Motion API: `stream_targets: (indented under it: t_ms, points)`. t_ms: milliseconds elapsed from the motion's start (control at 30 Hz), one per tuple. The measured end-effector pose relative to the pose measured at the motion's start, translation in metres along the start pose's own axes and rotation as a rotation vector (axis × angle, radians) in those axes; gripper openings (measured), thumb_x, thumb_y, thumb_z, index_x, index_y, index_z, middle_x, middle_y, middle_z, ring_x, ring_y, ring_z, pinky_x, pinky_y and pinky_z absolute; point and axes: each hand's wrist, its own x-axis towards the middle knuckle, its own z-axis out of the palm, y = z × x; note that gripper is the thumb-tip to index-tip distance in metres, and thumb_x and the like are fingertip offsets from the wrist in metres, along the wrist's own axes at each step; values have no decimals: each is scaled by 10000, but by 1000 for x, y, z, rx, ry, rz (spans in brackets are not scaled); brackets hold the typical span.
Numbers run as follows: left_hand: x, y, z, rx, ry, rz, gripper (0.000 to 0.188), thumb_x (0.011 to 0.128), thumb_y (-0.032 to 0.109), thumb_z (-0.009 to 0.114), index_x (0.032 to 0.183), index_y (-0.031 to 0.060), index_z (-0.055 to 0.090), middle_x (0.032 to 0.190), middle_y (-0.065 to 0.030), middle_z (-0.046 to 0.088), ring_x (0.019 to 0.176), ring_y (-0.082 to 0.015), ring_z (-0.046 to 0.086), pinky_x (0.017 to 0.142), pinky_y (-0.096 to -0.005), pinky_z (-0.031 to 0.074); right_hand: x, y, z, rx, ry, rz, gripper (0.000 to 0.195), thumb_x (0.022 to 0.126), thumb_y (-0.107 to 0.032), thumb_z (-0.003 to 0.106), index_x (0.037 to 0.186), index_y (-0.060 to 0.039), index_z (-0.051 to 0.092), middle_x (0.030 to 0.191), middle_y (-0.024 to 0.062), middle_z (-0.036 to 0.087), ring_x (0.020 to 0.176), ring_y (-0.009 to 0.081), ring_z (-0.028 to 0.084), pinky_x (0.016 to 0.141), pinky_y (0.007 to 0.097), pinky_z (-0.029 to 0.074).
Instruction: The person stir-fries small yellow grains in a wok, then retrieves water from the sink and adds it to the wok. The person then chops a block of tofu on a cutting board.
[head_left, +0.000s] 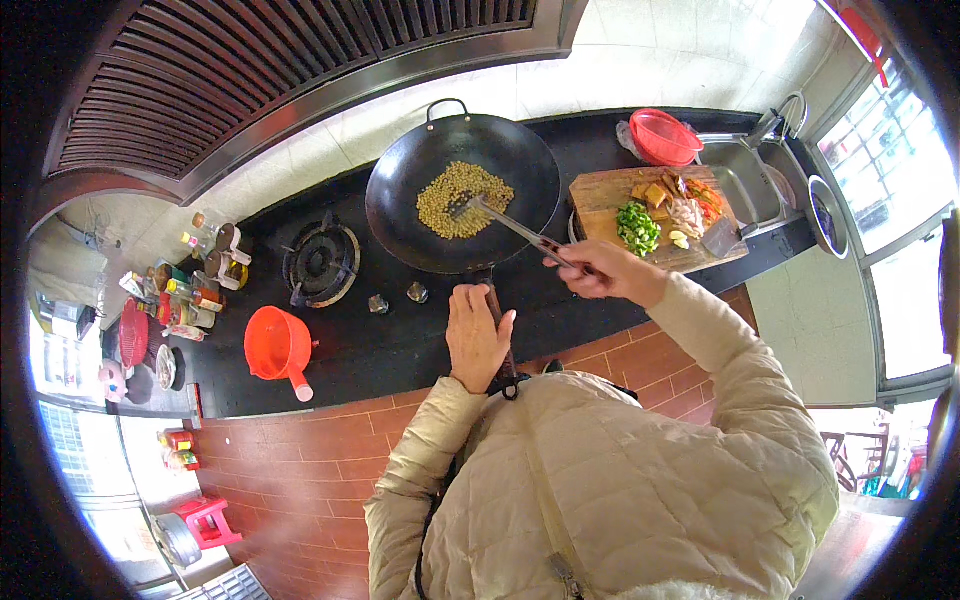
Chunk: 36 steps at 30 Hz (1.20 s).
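Observation:
A large dark wok (397, 187) sits over the stove, with small yellowish beans or similar pieces (465, 180) spread in its middle. My right hand (604, 271) grips the handle of a metal spatula (514, 225), whose far end rests among the pieces. My left hand (476, 334) lies on the wok's long handle (493, 300), with the fingers over it; the palm side is hidden. Right of the wok, a wooden cutting board (596, 202) bears chopped greens (637, 231), brown chunks, pale sliced meat, garlic, orange-red shreds and a cleaver (721, 237).
A bare gas burner (321, 264) and a red plastic ladle (277, 343) are left of the wok. Bottles and jars (195, 289) crowd the left corner. Red baskets (666, 137) stand behind the board, beside a steel sink (739, 180). A range hood (300, 120) hangs above.

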Motion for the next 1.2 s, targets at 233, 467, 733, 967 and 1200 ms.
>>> stream_targets:
  t_ms: [233,467,733,967,1200]
  points:
    - [-26,-14,3,-262,-32,-186,469,766,231,705,1036,-10,407,925,-144,462,697,-254,546,629,-333,464,-88,-30,11,-188,-25,29,270,933,-238,443,1066,-3,464,639,-21,371,418,31,320,326,167,240]
    - [-35,-27,10,-1193,-386,-825,354,826,258,666,1004,27,465,875,-81,567,707,-181,586,639,-311,508,-95,-90,55,-1279,223,-179,336,897,-169,485,1202,-34,444,722,32,525,497,96,483,400,245,394]
    - [-39,-23,16,-1918,-568,-1114,184,853,224,629,924,77,545,782,-28,572,665,-138,561,597,-280,478,-12,-191,78,-2186,162,-41,252,794,-272,520,906,-110,677,607,79,615,515,177,575,473,342,429]
    - [-44,-20,20,-1937,-511,-1143,149,861,206,617,900,94,527,704,3,522,621,-106,507,563,-249,433,25,-197,145,-2510,246,281,174,683,-155,581,769,-31,667,661,87,646,586,184,644,519,319,488]
    - [-46,-20,23,-1894,-459,-1124,191,860,208,623,944,64,529,726,4,507,614,-92,489,556,-232,428,70,-175,99,-2594,425,-99,174,666,-82,580,797,-12,671,712,126,652,609,251,641,546,376,499]
